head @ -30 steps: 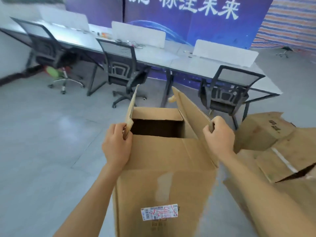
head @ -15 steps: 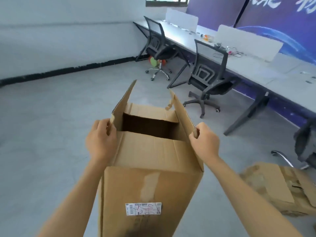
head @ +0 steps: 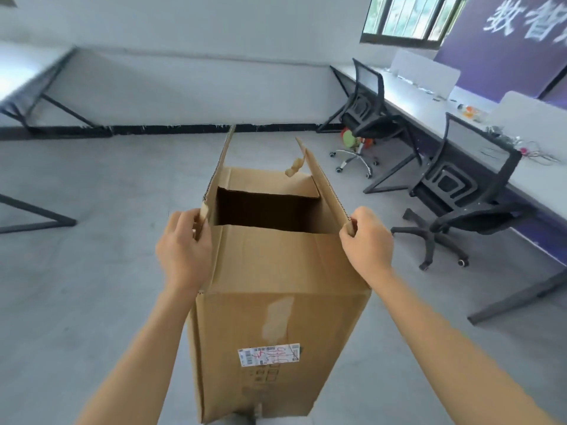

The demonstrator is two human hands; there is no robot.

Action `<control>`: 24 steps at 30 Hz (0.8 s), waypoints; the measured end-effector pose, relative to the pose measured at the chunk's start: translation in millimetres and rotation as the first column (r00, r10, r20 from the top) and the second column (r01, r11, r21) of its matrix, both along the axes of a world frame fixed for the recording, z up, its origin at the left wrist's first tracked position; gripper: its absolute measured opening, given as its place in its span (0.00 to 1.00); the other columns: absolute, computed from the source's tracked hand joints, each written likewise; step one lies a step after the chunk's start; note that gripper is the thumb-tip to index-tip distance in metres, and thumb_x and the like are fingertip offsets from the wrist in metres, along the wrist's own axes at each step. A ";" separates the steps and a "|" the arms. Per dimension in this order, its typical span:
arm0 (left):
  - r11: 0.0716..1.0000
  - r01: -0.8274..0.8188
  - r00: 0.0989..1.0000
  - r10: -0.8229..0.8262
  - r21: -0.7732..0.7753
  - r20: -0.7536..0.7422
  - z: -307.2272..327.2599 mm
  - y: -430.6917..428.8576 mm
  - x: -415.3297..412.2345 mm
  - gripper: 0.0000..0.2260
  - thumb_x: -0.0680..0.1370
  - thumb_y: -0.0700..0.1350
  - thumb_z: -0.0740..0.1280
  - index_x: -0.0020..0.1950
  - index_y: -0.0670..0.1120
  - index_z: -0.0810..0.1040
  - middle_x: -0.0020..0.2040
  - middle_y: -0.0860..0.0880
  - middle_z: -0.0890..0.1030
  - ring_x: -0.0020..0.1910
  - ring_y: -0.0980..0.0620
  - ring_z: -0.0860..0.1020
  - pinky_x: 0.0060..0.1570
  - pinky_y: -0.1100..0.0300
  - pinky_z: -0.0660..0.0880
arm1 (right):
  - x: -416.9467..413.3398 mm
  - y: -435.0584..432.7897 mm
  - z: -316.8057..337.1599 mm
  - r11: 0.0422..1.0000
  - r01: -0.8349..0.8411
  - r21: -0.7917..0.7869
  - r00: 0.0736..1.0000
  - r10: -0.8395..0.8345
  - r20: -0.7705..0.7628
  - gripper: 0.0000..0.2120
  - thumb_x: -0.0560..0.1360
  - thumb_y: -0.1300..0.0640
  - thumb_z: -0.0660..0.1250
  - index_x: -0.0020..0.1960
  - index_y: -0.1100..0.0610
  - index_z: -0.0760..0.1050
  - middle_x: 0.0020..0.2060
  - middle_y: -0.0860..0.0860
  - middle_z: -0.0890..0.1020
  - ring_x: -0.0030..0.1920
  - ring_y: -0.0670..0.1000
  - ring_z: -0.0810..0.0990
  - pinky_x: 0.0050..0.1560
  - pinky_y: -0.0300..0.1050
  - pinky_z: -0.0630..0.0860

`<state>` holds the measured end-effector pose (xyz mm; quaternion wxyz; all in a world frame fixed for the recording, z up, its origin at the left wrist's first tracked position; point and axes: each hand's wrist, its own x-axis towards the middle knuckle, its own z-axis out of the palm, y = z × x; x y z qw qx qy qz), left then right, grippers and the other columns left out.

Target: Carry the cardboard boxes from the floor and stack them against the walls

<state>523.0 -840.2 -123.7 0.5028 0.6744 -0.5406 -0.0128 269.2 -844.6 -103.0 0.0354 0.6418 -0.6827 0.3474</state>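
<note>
Box: open cardboard box [head: 276,271] carried upright toward the white wall [head: 190,65].
Left hand [head: 184,253]: fingers pinch left flap.
Right hand [head: 366,243]: fingers pinch right flap.
Advice: the flaps look likely to tear; a grip on the sides would be safer.

You're standing in an office. A long tabletop [head: 412,101] runs down your right, split by white divider panels [head: 426,72], with black mesh swivel chairs [head: 472,179] on castors drawn up to it. A purple banner [head: 506,41] with white characters hangs beside a window [head: 408,16], and a white wall [head: 184,56] with black skirting [head: 168,129] meets the grey floor [head: 92,240].
</note>
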 end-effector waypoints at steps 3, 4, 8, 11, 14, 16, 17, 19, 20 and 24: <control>1.000 -0.002 0.999 0.001 -0.017 -0.039 -6.8 -51.2 1.5 0.03 0.75 0.32 0.65 0.46 0.35 0.78 0.44 0.39 0.79 0.39 0.39 0.77 0.39 0.57 0.62 | -2.9 -56.2 4.8 0.999 -0.023 -0.038 0.999 0.022 -0.042 0.15 0.68 0.71 0.66 0.36 0.57 0.62 0.28 0.51 0.66 0.27 0.54 0.64 0.27 0.36 0.52; 1.000 -0.002 0.999 0.002 -0.007 -0.053 -8.2 -70.6 1.7 0.03 0.75 0.32 0.65 0.46 0.35 0.78 0.44 0.39 0.79 0.39 0.40 0.77 0.37 0.58 0.62 | -3.5 -76.0 6.3 0.999 -0.025 -0.027 0.999 0.024 -0.046 0.15 0.68 0.71 0.66 0.35 0.57 0.62 0.27 0.50 0.65 0.27 0.54 0.64 0.27 0.35 0.52; 0.998 0.043 0.997 -0.040 0.047 -0.064 -11.0 -144.3 -1.2 0.03 0.75 0.33 0.65 0.46 0.36 0.78 0.43 0.41 0.79 0.37 0.45 0.74 0.33 0.67 0.61 | -9.2 -148.5 4.9 0.998 0.028 0.051 0.998 -0.024 -0.066 0.12 0.70 0.69 0.64 0.35 0.58 0.62 0.27 0.50 0.65 0.29 0.56 0.64 0.27 0.39 0.54; 0.993 0.097 0.995 -0.094 0.073 -0.042 -18.1 -192.3 -6.9 0.03 0.76 0.34 0.65 0.46 0.38 0.78 0.43 0.44 0.79 0.38 0.43 0.77 0.32 0.61 0.62 | -17.6 -187.3 -7.8 0.993 0.048 0.110 0.998 -0.042 -0.056 0.12 0.71 0.67 0.64 0.35 0.58 0.62 0.26 0.47 0.63 0.30 0.56 0.65 0.30 0.44 0.58; 0.984 0.127 0.992 -0.124 0.121 -0.034 -35.6 -225.2 -22.8 0.07 0.75 0.41 0.62 0.44 0.38 0.77 0.42 0.44 0.79 0.35 0.42 0.77 0.33 0.59 0.63 | -36.8 -219.6 -30.3 0.980 0.085 0.180 0.996 -0.076 -0.056 0.12 0.72 0.67 0.64 0.36 0.59 0.63 0.30 0.51 0.68 0.31 0.56 0.67 0.31 0.44 0.59; 0.977 0.172 0.985 -0.169 0.126 -0.033 -44.1 -243.8 -38.0 0.13 0.74 0.46 0.58 0.41 0.39 0.77 0.40 0.44 0.78 0.33 0.41 0.77 0.32 0.54 0.69 | -52.0 -241.3 -41.0 0.971 0.108 0.213 0.994 -0.104 -0.031 0.11 0.73 0.66 0.63 0.37 0.59 0.63 0.31 0.53 0.69 0.32 0.56 0.67 0.33 0.44 0.61; 0.975 0.184 0.983 -0.181 0.122 -0.030 -47.0 -254.7 -46.8 0.15 0.74 0.48 0.57 0.41 0.39 0.77 0.39 0.44 0.78 0.32 0.41 0.77 0.31 0.52 0.70 | -60.1 -253.5 -44.3 0.968 0.113 0.223 0.994 -0.113 -0.016 0.11 0.73 0.66 0.63 0.37 0.59 0.63 0.32 0.53 0.70 0.32 0.56 0.67 0.34 0.44 0.61; 0.974 0.188 0.982 -0.186 0.125 -0.023 -48.5 -284.9 -66.5 0.16 0.74 0.50 0.56 0.40 0.39 0.77 0.39 0.44 0.78 0.32 0.42 0.77 0.29 0.55 0.70 | -80.0 -284.4 -49.2 0.969 0.119 0.217 0.992 -0.124 0.009 0.11 0.73 0.66 0.64 0.37 0.59 0.63 0.32 0.53 0.70 0.33 0.56 0.68 0.34 0.45 0.62; 0.975 0.179 0.984 -0.178 0.128 -0.023 -47.1 -302.7 -77.3 0.17 0.74 0.50 0.56 0.41 0.39 0.77 0.40 0.44 0.78 0.33 0.42 0.77 0.30 0.56 0.69 | -91.6 -301.6 -50.3 0.971 0.123 0.206 0.991 -0.130 0.019 0.11 0.73 0.67 0.64 0.37 0.58 0.63 0.32 0.53 0.70 0.33 0.56 0.68 0.34 0.45 0.63; 0.986 0.104 0.994 -0.099 0.134 -0.038 -35.8 -377.8 -127.6 0.07 0.75 0.40 0.62 0.42 0.37 0.76 0.43 0.41 0.79 0.36 0.41 0.77 0.37 0.51 0.72 | -141.5 -381.9 -46.6 0.985 0.097 0.139 0.991 -0.108 0.075 0.11 0.72 0.68 0.64 0.36 0.58 0.63 0.31 0.54 0.70 0.32 0.56 0.67 0.34 0.45 0.63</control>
